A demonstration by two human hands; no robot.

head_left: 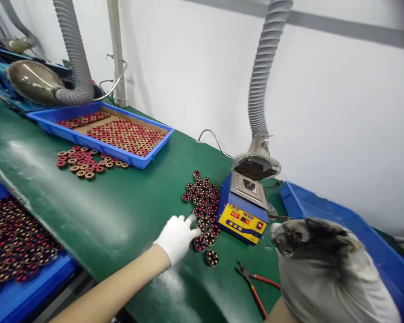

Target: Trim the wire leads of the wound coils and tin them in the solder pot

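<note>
My left hand (177, 237), in a white glove, reaches to the near side of a cluster of small round motor stators (204, 197) with dark rims and red or copper windings. Its thumb and forefinger are apart, their tips at the stators. One stator (212, 258) sits slightly apart, nearest me. My right hand (319, 260), in a blackened grey-white glove, is closed at the right of the blue and yellow solder pot (244, 208). From its fingers a thin metal tool (281, 217) points left towards the pot; its grip is hidden in the glove.
Red-handled cutters (254, 285) lie before the pot. A fume hood (256, 166) on a grey hose hangs just above it. A blue bin (309, 202) stands right. A blue tray (141, 160) of stators, loose stators (84, 162) and a lower stator bin (62, 269) are left.
</note>
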